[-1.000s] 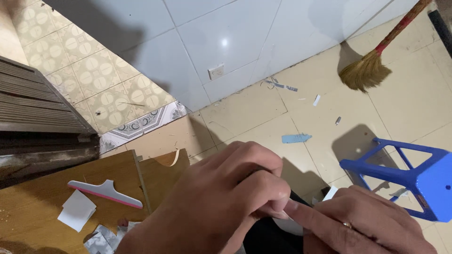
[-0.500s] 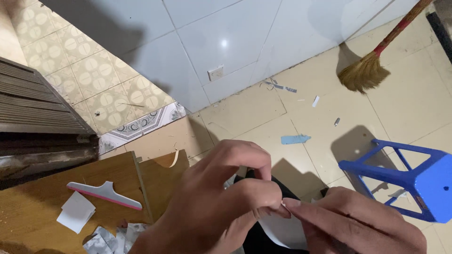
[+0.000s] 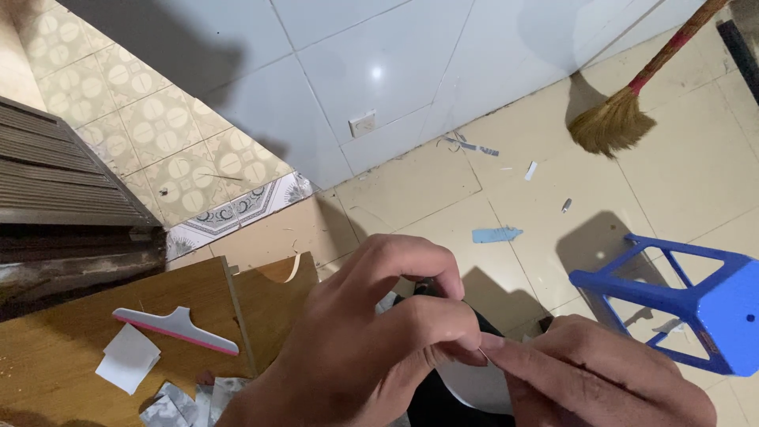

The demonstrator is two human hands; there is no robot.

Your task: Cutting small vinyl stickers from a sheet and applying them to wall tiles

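My left hand fills the lower middle of the view, its fingers curled around a dark object that is mostly hidden behind it. My right hand comes in from the lower right. Its fingertips meet my left thumb at the edge of a thin pale sheet that lies against the dark object. What the dark object is cannot be made out.
A wooden table at the lower left carries a white scraper with a pink edge, a white paper square and foil wrappers. On the tiled floor are a blue plastic stool, a broom and a blue scrap.
My left fingers have lifted and curled tighter, and my right fingertips have slid up to meet my left thumb at the pale sheet's edge.
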